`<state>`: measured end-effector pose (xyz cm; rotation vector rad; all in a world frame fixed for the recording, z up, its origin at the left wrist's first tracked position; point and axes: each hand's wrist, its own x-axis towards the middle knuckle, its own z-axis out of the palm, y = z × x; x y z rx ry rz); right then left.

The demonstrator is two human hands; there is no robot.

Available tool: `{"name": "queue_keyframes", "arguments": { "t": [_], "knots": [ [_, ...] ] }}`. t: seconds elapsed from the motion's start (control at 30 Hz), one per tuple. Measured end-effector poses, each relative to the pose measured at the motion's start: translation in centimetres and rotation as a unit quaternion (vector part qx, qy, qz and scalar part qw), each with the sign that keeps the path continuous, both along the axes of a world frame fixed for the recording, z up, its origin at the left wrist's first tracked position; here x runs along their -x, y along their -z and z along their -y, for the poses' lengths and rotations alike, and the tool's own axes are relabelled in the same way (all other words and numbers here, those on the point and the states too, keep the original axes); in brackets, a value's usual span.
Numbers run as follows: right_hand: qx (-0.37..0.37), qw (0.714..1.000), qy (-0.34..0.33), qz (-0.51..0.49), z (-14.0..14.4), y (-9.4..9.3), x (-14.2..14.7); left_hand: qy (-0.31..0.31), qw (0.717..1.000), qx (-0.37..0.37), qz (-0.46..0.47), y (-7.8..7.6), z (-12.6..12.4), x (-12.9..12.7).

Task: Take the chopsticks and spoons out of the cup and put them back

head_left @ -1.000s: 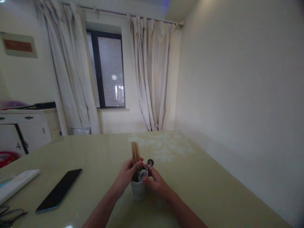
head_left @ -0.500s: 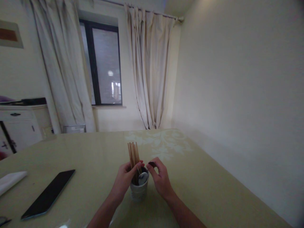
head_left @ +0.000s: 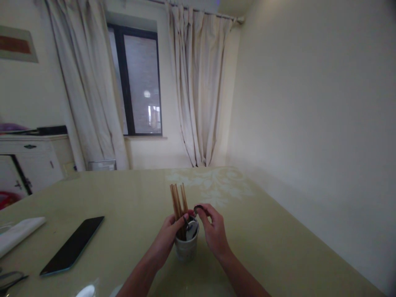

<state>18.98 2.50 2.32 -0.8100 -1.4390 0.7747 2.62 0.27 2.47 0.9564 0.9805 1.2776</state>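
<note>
A small pale cup (head_left: 186,250) stands on the green table (head_left: 262,239) in front of me. It holds a bundle of wooden chopsticks (head_left: 178,198) and a metal spoon (head_left: 192,228) whose bowl shows at the rim. My left hand (head_left: 169,234) wraps the chopsticks just above the cup. My right hand (head_left: 213,231) pinches a second spoon (head_left: 198,208) by its bowl, right above the cup's rim.
A dark phone (head_left: 73,245) lies face up on the table at the left. A folded white cloth (head_left: 18,233) and black scissors handles (head_left: 9,278) sit near the left edge. A white cabinet (head_left: 27,161), curtains and a window stand behind; a wall runs along the right.
My view shifted slightly. The right hand has moved back close to the cup with the spoon pinched in it. The left hand stays on the chopsticks.
</note>
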Motion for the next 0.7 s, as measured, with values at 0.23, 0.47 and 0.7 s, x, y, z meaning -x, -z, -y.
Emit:
{"name": "queue_keyframes", "arguments": {
  "t": [0.23, 0.47, 0.7],
  "knots": [
    [-0.043, 0.996, -0.038, 0.066, 0.5, 0.7, -0.2, 0.01, 1.0, 0.011, 0.012, -0.3, 0.4, 0.1],
    [-0.022, 0.997, -0.04, 0.07, 1.0, 0.6, 0.5, 0.026, 0.999, 0.0, 0.025, 0.2, 0.3, 0.1],
    [-0.001, 0.998, -0.048, 0.051, 1.1, -0.5, 0.5, 0.016, 1.0, 0.008, 0.025, -0.4, 0.6, -0.3]
  ]
}}
